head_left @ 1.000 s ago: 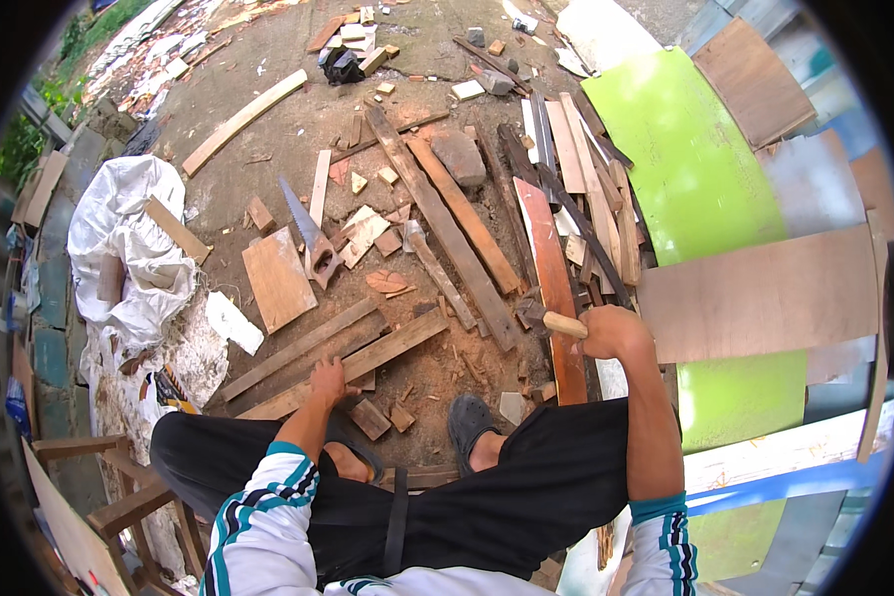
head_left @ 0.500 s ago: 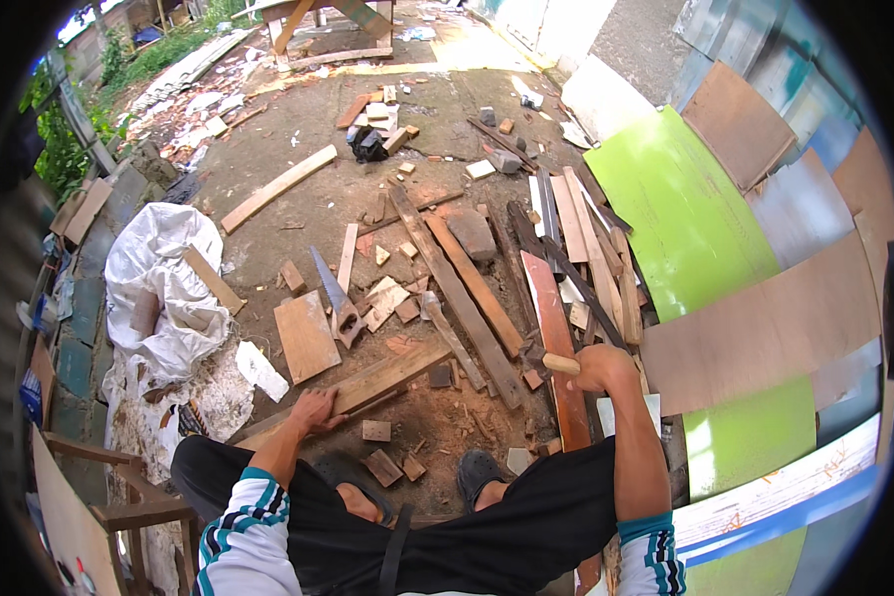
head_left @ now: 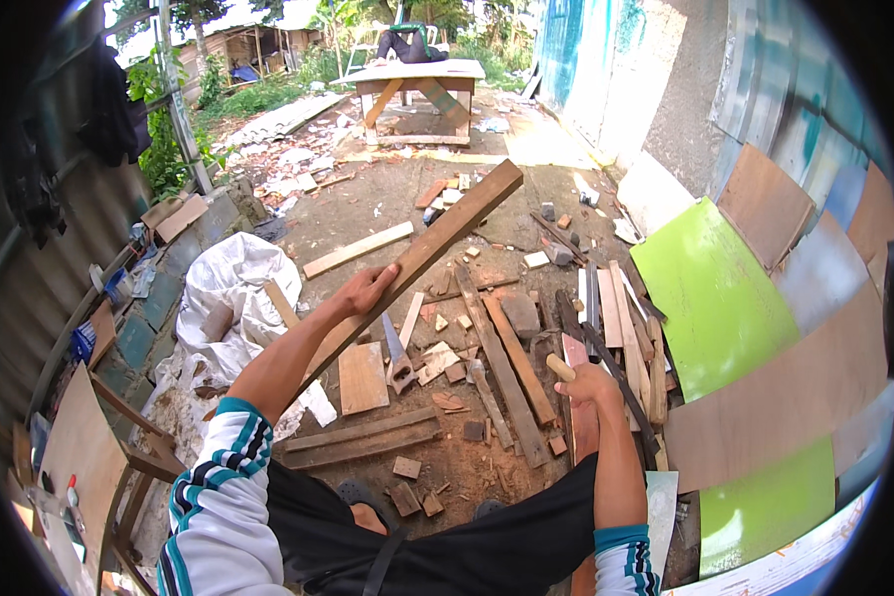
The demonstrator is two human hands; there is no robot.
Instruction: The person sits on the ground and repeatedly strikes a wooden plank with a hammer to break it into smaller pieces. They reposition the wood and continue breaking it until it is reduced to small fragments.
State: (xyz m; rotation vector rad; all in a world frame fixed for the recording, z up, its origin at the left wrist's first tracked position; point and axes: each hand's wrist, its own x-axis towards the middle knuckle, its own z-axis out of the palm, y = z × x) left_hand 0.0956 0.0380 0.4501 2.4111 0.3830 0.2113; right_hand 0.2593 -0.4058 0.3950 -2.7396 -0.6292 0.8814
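My left hand (head_left: 370, 290) is closed around a long wooden beam (head_left: 459, 221), held up at a slant. Its far end is lifted toward the upper right, and its lower end passes behind my left forearm. In my closed right hand (head_left: 594, 385) is a hammer (head_left: 562, 369); its pale wooden handle sticks out to the left, and its dark head is hard to make out against the planks. On the ground below lie another wooden beam (head_left: 363, 437), a handsaw (head_left: 399, 370) and a flat square board (head_left: 364, 379). A hatchet-like tool with a wooden handle (head_left: 491, 405) lies beside long planks (head_left: 505, 372).
A white sack (head_left: 230, 288) lies at left, near a wooden chair-like frame (head_left: 149, 447). Green panels (head_left: 700, 283) and brown sheets (head_left: 775, 387) line the right side. Small wood offcuts (head_left: 405, 467) are scattered near my feet. A person (head_left: 412, 45) is on the far table (head_left: 437, 70).
My left hand has lifted the beam off the ground, up and forward. The view has tilted up, showing the far table and person. My right hand still grips the hammer.
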